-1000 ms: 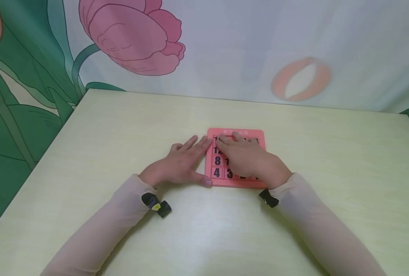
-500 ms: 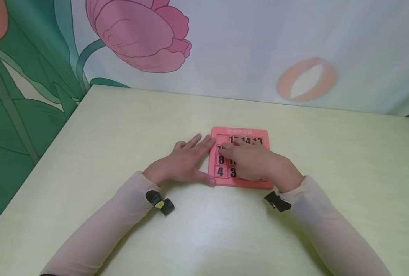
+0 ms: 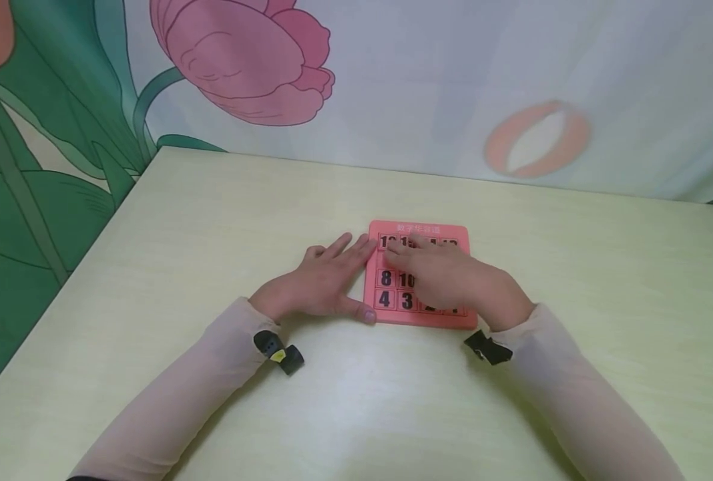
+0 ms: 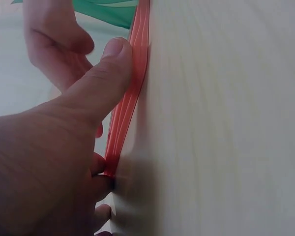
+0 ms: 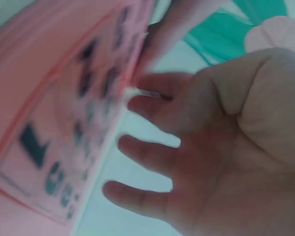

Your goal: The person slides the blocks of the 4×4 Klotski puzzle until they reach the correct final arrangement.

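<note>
A flat, square pink plastic number board (image 3: 422, 319) lies near the middle of a pale, faintly grained tabletop (image 3: 356, 407), white characters (image 3: 418, 229) printed along its far rim. Its square pink tiles (image 3: 386, 278) bear black numerals; 8, 10, 4 and 3 read clearly toward the left, while the cell just far of the 8 shows bare pink.

The left hand (image 3: 326, 280) has its fingers spread and grasps nothing — its thumb touches the board's edge at the near left corner, its fingertips the left edge farther up. The right hand (image 3: 449, 274) reaches over the board from the right, fingers extended and clenched on nothing, covering several tiles; which fingertips touch them, I cannot tell.

Both arms wear pale long sleeves (image 3: 597, 401), with a small black device at each wrist. Beyond the tabletop hangs a whitish cloth (image 3: 404, 80) — printed with a large pink flower (image 3: 245, 60) and green leaves (image 3: 44, 220).
</note>
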Action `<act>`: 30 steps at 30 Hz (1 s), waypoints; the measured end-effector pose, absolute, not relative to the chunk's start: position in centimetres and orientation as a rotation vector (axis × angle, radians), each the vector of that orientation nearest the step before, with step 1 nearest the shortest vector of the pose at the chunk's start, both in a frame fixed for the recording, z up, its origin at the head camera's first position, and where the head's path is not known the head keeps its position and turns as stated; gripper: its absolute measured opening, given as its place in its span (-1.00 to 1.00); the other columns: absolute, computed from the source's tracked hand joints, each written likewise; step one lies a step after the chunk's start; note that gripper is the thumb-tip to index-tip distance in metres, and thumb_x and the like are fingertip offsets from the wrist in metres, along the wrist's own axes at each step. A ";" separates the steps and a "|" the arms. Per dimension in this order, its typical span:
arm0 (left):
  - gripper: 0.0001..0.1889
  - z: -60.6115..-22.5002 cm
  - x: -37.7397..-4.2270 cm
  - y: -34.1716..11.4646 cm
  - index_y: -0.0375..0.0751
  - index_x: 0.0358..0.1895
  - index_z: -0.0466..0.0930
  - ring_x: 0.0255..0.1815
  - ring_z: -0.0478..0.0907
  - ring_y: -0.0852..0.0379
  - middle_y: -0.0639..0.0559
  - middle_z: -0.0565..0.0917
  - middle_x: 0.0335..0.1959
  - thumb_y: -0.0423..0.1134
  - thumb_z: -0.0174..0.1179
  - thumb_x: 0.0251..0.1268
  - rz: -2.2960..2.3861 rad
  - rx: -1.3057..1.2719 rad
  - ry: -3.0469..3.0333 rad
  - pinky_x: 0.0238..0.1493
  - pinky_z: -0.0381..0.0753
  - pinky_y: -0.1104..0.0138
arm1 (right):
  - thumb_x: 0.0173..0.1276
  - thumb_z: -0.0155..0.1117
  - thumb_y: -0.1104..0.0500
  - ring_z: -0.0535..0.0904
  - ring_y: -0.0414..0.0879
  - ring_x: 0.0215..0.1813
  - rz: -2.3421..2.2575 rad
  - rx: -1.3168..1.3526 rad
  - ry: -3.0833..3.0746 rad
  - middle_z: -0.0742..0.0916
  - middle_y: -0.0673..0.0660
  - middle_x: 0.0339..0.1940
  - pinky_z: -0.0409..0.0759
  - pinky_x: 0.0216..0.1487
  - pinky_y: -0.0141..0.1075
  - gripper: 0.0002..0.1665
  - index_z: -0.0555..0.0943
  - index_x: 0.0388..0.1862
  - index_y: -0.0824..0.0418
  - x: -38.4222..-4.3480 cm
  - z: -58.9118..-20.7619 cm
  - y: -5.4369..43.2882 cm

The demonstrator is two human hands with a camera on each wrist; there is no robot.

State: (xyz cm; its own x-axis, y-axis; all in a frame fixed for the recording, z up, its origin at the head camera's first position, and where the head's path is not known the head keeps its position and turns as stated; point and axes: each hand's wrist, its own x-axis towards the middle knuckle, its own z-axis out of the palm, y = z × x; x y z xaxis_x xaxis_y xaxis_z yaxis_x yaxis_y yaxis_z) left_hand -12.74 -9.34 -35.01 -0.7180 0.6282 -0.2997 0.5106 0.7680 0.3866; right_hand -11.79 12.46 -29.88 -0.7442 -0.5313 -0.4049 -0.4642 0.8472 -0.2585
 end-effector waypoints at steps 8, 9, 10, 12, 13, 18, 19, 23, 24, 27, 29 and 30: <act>0.27 -34.7 -12.7 -9.5 -0.08 0.66 -0.33 0.64 -0.44 -0.10 0.00 -0.28 0.67 0.49 0.21 0.13 0.385 0.882 2.550 0.45 -0.07 -0.09 | 0.44 0.07 0.34 0.01 0.24 0.61 -0.089 -0.839 2.551 0.43 0.13 0.52 0.12 0.41 0.31 -0.34 0.44 0.51 0.04 -10.3 -29.3 12.3; 0.26 -34.6 -12.7 -9.5 -0.08 0.66 -0.33 0.64 -0.44 -0.10 0.01 -0.28 0.67 0.49 0.21 0.13 0.387 0.880 2.548 0.44 -0.07 -0.09 | 0.43 0.07 0.34 -0.01 0.25 0.61 -0.065 -0.836 2.571 0.41 0.13 0.53 0.12 0.41 0.32 -0.33 0.42 0.52 0.05 -10.3 -29.5 12.2; 0.26 -34.6 -12.7 -9.5 -0.08 0.66 -0.33 0.64 -0.44 -0.10 0.01 -0.28 0.67 0.49 0.22 0.13 0.389 0.878 2.546 0.44 -0.06 -0.08 | 0.44 0.08 0.32 -0.01 0.26 0.61 -0.041 -0.829 2.593 0.38 0.14 0.55 0.11 0.40 0.33 -0.32 0.40 0.53 0.06 -10.3 -29.7 12.2; 0.26 -34.6 -12.6 -9.4 -0.08 0.66 -0.32 0.64 -0.44 -0.10 0.01 -0.28 0.67 0.48 0.23 0.13 0.394 0.875 2.542 0.44 -0.06 -0.08 | 0.45 0.09 0.29 -0.06 0.28 0.62 0.001 -0.802 2.624 0.28 0.17 0.60 0.05 0.41 0.35 -0.29 0.33 0.57 0.08 -10.4 -30.1 12.0; 0.26 -34.7 -12.6 -9.4 -0.08 0.66 -0.32 0.64 -0.44 -0.10 0.01 -0.28 0.67 0.48 0.23 0.13 0.396 0.873 2.541 0.44 -0.06 -0.08 | 0.46 0.10 0.27 -0.08 0.29 0.62 0.020 -0.794 2.637 0.24 0.18 0.62 0.03 0.42 0.35 -0.28 0.31 0.59 0.08 -10.4 -30.3 11.9; 0.26 -34.8 -12.6 -9.5 -0.08 0.66 -0.32 0.64 -0.43 -0.09 0.01 -0.27 0.67 0.48 0.23 0.13 0.386 0.864 2.549 0.44 -0.05 -0.08 | 0.47 0.12 0.25 -0.13 0.28 0.63 0.041 -0.782 2.642 0.12 0.21 0.65 0.04 0.42 0.34 -0.24 0.22 0.62 0.07 -10.4 -30.5 11.9; 0.26 -34.9 -12.7 -9.5 -0.08 0.66 -0.32 0.64 -0.43 -0.10 0.01 -0.27 0.67 0.48 0.23 0.13 0.385 0.865 2.551 0.43 -0.05 -0.08 | 0.47 0.12 0.25 -0.11 0.27 0.63 0.028 -0.800 2.631 0.14 0.19 0.65 0.07 0.41 0.34 -0.25 0.23 0.62 0.08 -10.3 -30.3 12.0; 0.25 -35.0 -12.6 -9.3 -0.09 0.66 -0.31 0.64 -0.43 -0.10 0.00 -0.26 0.66 0.46 0.24 0.14 0.395 0.874 2.543 0.45 -0.07 -0.09 | 0.49 0.13 0.31 0.02 0.24 0.61 -0.057 -0.911 2.545 0.30 0.14 0.60 0.18 0.39 0.29 -0.31 0.32 0.58 0.12 -9.0 -29.5 12.6; 0.25 -35.1 -12.7 -9.3 -0.09 0.66 -0.31 0.64 -0.43 -0.11 -0.01 -0.26 0.66 0.46 0.24 0.14 0.398 0.877 2.542 0.45 -0.07 -0.09 | 0.49 0.12 0.33 0.04 0.23 0.60 -0.076 -0.942 2.518 0.34 0.14 0.57 0.19 0.39 0.28 -0.33 0.35 0.56 0.13 -8.5 -29.3 12.8; 0.26 -35.1 -12.6 -9.2 -0.09 0.66 -0.32 0.64 -0.42 -0.11 -0.01 -0.26 0.66 0.47 0.23 0.14 0.392 0.874 2.546 0.46 -0.08 -0.09 | 0.47 0.05 0.41 0.06 0.22 0.60 -0.099 -0.989 2.465 0.38 0.14 0.55 0.15 0.42 0.26 -0.34 0.39 0.53 0.16 -7.2 -29.1 13.2; 0.26 -35.1 -12.7 -9.3 -0.08 0.66 -0.32 0.64 -0.42 -0.11 -0.01 -0.26 0.66 0.48 0.22 0.13 0.388 0.868 2.556 0.45 -0.06 -0.08 | 0.44 0.04 0.41 0.02 0.23 0.61 -0.085 -0.981 2.464 0.35 0.13 0.57 0.12 0.42 0.30 -0.32 0.38 0.53 0.15 -6.7 -29.1 13.1; 0.26 -35.1 -12.7 -9.3 -0.08 0.66 -0.32 0.64 -0.41 -0.11 -0.01 -0.25 0.66 0.48 0.22 0.13 0.390 0.866 2.560 0.45 -0.06 -0.08 | 0.43 0.03 0.41 0.00 0.23 0.61 -0.067 -0.975 2.474 0.32 0.13 0.58 0.11 0.41 0.32 -0.30 0.36 0.55 0.15 -6.6 -29.2 13.0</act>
